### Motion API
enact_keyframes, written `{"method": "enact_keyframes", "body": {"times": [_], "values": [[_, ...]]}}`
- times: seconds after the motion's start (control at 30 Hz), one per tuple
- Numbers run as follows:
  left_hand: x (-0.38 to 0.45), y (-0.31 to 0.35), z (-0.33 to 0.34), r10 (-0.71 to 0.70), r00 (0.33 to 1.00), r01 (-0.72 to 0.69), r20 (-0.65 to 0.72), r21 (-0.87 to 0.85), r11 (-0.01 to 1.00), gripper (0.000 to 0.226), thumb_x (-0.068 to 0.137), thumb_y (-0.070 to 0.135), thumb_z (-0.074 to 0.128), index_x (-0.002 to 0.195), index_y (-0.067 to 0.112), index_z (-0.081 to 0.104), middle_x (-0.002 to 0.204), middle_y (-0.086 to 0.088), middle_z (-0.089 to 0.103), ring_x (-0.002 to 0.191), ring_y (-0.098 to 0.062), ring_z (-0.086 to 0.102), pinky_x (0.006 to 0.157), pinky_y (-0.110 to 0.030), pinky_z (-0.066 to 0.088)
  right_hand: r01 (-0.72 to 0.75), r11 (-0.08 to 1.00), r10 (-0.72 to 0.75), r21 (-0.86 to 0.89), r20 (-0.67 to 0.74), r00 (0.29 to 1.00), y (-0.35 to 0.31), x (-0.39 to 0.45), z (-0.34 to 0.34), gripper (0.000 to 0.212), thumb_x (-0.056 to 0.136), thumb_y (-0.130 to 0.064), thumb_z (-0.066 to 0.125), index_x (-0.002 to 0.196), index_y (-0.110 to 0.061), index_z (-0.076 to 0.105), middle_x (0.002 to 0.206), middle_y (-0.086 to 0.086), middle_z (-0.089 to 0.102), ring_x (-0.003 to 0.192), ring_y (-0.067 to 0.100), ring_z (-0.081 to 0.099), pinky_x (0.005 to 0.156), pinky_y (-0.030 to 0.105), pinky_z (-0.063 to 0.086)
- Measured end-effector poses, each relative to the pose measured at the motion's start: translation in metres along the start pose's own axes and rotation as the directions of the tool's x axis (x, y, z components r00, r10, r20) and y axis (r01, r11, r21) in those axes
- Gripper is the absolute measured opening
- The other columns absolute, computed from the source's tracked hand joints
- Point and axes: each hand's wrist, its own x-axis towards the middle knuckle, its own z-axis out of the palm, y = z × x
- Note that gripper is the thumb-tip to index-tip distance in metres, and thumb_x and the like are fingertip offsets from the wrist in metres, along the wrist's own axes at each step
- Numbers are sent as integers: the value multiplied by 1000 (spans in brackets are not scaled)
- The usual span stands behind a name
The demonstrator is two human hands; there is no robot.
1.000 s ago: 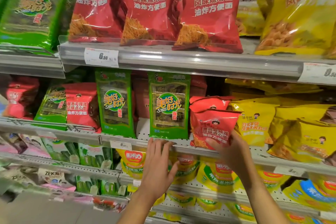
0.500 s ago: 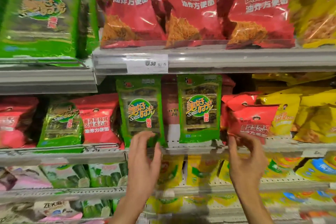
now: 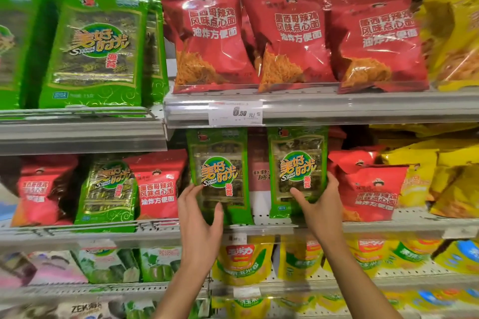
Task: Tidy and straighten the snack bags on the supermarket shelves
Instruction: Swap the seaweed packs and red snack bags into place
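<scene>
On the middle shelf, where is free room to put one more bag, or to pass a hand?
One gap: between the left green seaweed bag in the left hand and the right green seaweed bag in the right hand, with bare white shelf floor before a pink bag. Red noodle bags crowd the right.

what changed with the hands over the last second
The right hand let go of the small red bag and moved left onto the right green seaweed pack, now gripping its lower right edge. The left hand rose from the shelf edge and took hold of the left green seaweed pack. Both packs stand upright as before.
</scene>
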Motion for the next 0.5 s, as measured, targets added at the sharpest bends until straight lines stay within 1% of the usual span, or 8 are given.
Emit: {"method": "enact_keyframes", "body": {"times": [0.1, 0.17, 0.2, 0.27, 0.33, 0.4, 0.47, 0.5], "values": [[-1, -1, -4, 20, 999, -20, -35, 16, 1000, 45, 92, 13, 66, 132, 7, 47, 138, -10, 45, 131, -23, 42, 111, -40, 36, -23, 1000, 23, 10, 5, 1000, 0, 9, 4, 79, 68, -31, 94, 129, -10, 49, 119, 8, 68, 109, 29, 65, 90, 47, 54], [-2, -4, -8, 25, 998, -23, -57, 27, 999, 43, 92, 12, 67, 131, 8, 48, 135, -8, 47, 128, -22, 43, 109, -41, 37, -3, 1000, 3, 3, 2, 1000, 1, 11, 5, 68, 66, -31, 94, 118, -11, 56, 108, 4, 69, 96, 24, 65, 82, 39, 53], [-3, -6, -10, 26, 997, -23, -67, 31, 999, 42, 92, 12, 67, 130, 8, 49, 133, -7, 47, 127, -21, 44, 108, -41, 38, 13, 1000, -13, 5, 7, 1000, 2, 11, 5, 60, 67, -31, 94, 112, -13, 59, 99, -2, 69, 89, 17, 64, 77, 33, 51], [-6, -9, -16, 25, 996, -22, -82, 40, 999, 41, 92, 11, 67, 129, 9, 50, 129, -6, 49, 124, -21, 46, 107, -39, 39, 47, 998, -48, 40, 16, 999, 3, 11, 2, 46, 70, -27, 92, 102, -19, 61, 86, -20, 62, 75, -7, 61, 67, 7, 42], [-8, -13, -23, 18, 994, -12, -107, 55, 998, 40, 91, 10, 67, 128, 8, 51, 125, -7, 50, 119, -21, 47, 103, -37, 39, 74, 993, -77, 88, 29, 997, 6, 12, -1, 40, 74, -20, 90, 103, -19, 64, 85, -27, 60, 77, -22, 59, 65, -1, 39], [-8, -20, -31, -3, 990, 15, -144, 78, 997, 39, 90, 8, 68, 126, 6, 52, 121, -8, 50, 113, -21, 48, 99, -40, 41, 101, 987, -105, 128, 33, 994, 6, 14, -4, 39, 76, -16, 88, 110, -14, 67, 90, -25, 63, 81, -24, 59, 68, -2, 39], [-4, -28, -40, -40, 982, 61, -184, 105, 993, 38, 91, 10, 68, 124, 6, 52, 118, -8, 49, 110, -25, 49, 96, -43, 43, 115, 978, -122, 176, 30, 992, 4, 16, -6, 39, 78, -16, 86, 113, -13, 69, 92, -19, 67, 82, -14, 63, 72, 1, 42], [-2, -32, -45, -60, 978, 86, -198, 122, 989, 38, 91, 12, 68, 125, 6, 51, 118, -8, 49, 110, -25, 48, 96, -43, 43, 117, 973, -126, 200, 32, 992, 2, 17, -7, 38, 79, -16, 86, 112, -14, 70, 92, -15, 69, 82, -7, 65, 75, 8, 45]]}}
